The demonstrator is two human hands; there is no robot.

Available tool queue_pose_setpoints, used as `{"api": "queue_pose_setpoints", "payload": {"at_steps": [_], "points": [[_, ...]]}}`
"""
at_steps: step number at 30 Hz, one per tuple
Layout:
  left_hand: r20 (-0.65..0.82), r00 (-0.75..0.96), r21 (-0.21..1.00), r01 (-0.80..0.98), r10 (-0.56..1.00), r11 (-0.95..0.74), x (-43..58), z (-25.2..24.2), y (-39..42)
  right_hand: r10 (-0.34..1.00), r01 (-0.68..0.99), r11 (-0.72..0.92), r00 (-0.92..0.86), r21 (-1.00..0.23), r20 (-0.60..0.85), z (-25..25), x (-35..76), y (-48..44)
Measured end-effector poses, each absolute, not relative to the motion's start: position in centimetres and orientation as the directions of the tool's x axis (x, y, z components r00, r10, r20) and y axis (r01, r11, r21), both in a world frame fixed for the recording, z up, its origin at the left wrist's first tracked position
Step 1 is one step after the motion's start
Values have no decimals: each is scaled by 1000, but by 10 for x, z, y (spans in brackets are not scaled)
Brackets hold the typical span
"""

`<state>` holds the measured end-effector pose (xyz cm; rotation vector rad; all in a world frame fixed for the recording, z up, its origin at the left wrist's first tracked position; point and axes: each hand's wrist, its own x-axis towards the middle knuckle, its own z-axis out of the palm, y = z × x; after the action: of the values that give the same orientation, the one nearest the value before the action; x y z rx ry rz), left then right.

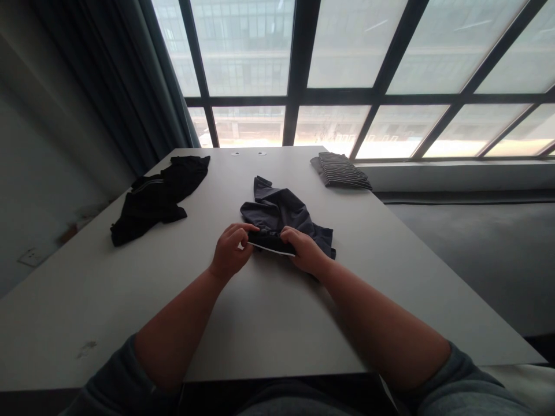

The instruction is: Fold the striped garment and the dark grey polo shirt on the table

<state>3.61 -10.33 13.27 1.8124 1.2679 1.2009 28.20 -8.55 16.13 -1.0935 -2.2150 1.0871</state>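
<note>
A crumpled dark grey garment (284, 216) lies in the middle of the white table (260, 312). Its near edge carries a dark band with a white line. My left hand (230, 252) pinches that band at its left end, fingers curled closed. My right hand (303, 249) grips the same band at its right end, fingers closed over the cloth. Both hands rest low on the table surface, about a hand's width apart.
A heap of black clothing (158, 195) lies at the table's left. A folded striped garment (341, 170) sits at the far right corner. Behind the table are large windows (347, 75) and a dark curtain (117, 81). The table's right edge drops to grey floor.
</note>
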Motion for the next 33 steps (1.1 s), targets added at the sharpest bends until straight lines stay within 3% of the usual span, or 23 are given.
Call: {"api": "queue_pose_setpoints", "payload": {"at_steps": [6, 11, 17, 22, 28, 33], "points": [[275, 225, 906, 263, 935, -331, 34, 131, -103, 802, 403, 339, -596, -850, 38, 161, 283, -84], [268, 324, 827, 407, 908, -389, 33, 123, -100, 785, 371, 319, -619, -872, 24, 167, 284, -83], [210, 205, 845, 455, 956, -283, 34, 118, -98, 736, 384, 250, -672, -889, -83, 171, 282, -82], [153, 164, 824, 522, 974, -218, 33, 113, -97, 842, 563, 207, -519, -800, -147, 160, 280, -88], [93, 109, 791, 596, 990, -140, 25, 99, -93, 803, 665, 340, -573, -665, -162, 158, 281, -85], [78, 406, 761, 566, 911, -317, 22, 100, -96, 773, 714, 423, -606, -557, -189, 155, 283, -80]]}}
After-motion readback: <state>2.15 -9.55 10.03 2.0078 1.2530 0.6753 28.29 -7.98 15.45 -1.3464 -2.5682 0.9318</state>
